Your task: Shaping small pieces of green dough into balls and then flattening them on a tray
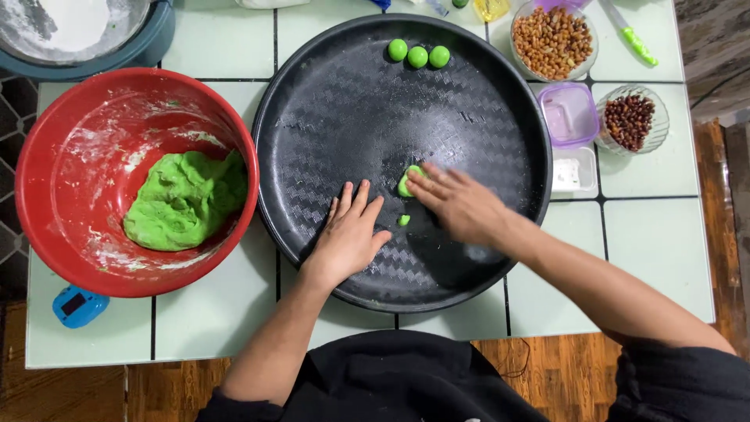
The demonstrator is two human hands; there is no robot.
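Observation:
My right hand [459, 205] lies flat on a piece of green dough [406, 184], pressing it against the large round black tray [344, 101]. Only the dough's left end shows past my fingertips. My left hand [348, 233] rests palm down on the tray just to the left, fingers spread, holding nothing. A small green crumb [403, 220] sits between the two hands. Three green dough balls [418, 55] stand in a row at the tray's far edge. A red bowl [47, 195] on the left holds a lump of green dough [183, 202].
A grey bowl of white flour [74, 23] stands at the far left. At the back right are a bowl of peanuts [551, 41], a glass bowl of dark beans [630, 119], a purple-lidded box [568, 113] and a green-handled knife [637, 41]. A blue device [76, 305] lies at the table's near-left edge.

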